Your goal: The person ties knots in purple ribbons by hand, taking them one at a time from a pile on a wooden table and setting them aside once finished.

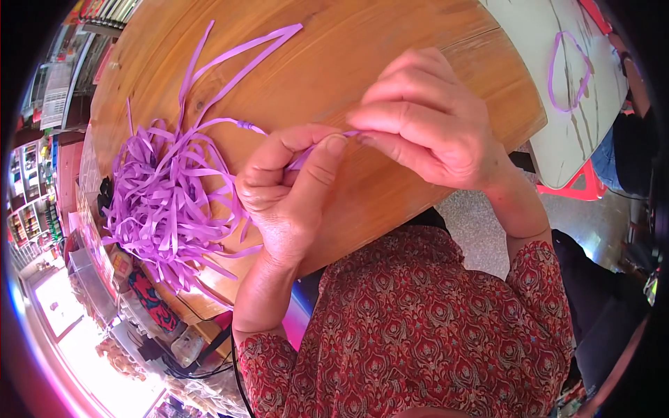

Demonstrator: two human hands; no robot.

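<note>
Over the wooden table, my left hand pinches a narrow purple ribbon between thumb and forefinger. Just to its right my right hand is closed too, thumb and fingertips gripping the same ribbon, so a short stretch spans the two hands. Behind my left hand the ribbon runs leftward, with a small wound knot on it, toward a big tangled heap of purple ribbon on the table's left side. Two long loops stick out from the heap toward the far edge. Part of the ribbon inside my left hand is hidden.
The round wooden table carries the heap. A white marbled table at the far right bears a purple ribbon loop; another person's arm is beside it. A red stool stands below. Shelves of goods line the left.
</note>
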